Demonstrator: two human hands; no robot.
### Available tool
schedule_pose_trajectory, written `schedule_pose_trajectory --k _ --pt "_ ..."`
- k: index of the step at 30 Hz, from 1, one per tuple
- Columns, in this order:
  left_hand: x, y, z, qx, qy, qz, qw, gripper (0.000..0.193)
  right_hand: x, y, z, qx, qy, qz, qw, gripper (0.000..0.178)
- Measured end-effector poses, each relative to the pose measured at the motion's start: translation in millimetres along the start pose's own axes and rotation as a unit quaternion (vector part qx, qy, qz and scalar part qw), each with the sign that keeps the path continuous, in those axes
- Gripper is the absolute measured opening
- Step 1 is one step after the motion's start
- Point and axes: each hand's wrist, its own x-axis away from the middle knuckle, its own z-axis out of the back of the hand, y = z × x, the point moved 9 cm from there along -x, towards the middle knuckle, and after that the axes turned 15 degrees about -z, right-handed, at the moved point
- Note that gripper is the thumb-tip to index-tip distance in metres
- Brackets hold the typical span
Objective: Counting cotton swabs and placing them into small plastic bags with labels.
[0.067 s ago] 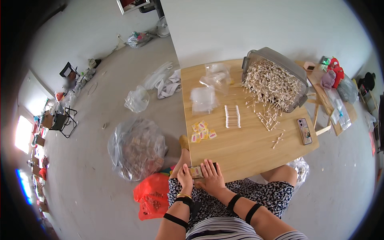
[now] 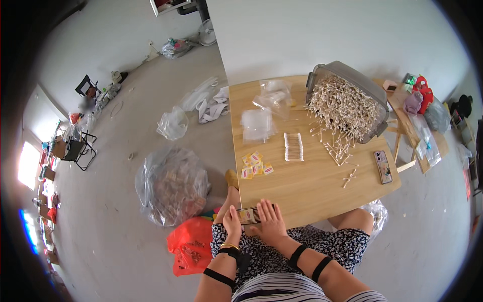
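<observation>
At the table's near left corner, a clear flat packet of cotton swabs (image 2: 248, 215) lies with a yellow and white card showing inside. My left hand (image 2: 232, 222) is closed around its left end, thumb on top. Over the right end rests my right hand (image 2: 271, 221), fingers stretched out and flat, hiding that end. Farther up the table is a neat row of cotton swabs (image 2: 294, 146). Left of the row are several small yellow and white cards (image 2: 256, 165) and a stack of clear plastic bags (image 2: 256, 125).
A grey bin (image 2: 355, 75) lies tipped on its side, loose cotton swabs (image 2: 344, 108) spilling out. A phone (image 2: 383, 167) lies near the right edge of the wooden table (image 2: 322, 194). On the floor at left are a large clear bag (image 2: 173, 186) of packets and a red bag (image 2: 191, 246).
My right hand has slid slightly to the right along the packet, uncovering more of its middle. My left hand keeps its hold on the left end.
</observation>
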Motion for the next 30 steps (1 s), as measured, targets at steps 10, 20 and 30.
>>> schedule_pose_trajectory --k 10,20,30 --pt "-4.2 -30.3 23.6 0.001 0.009 -0.005 1.000 0.051 -2.0 12.7 1.2 0.093 -0.019 0.023 0.995 0.095" --pt "-3.4 -6.9 23.1 -0.094 0.019 -0.035 0.995 0.050 -3.9 -32.5 -6.3 0.027 -0.034 0.029 0.999 0.101" --pt "-12.9 -23.6 55.5 0.028 0.138 0.025 0.990 0.036 -26.7 66.4 25.3 -0.044 0.043 -0.046 0.997 0.079"
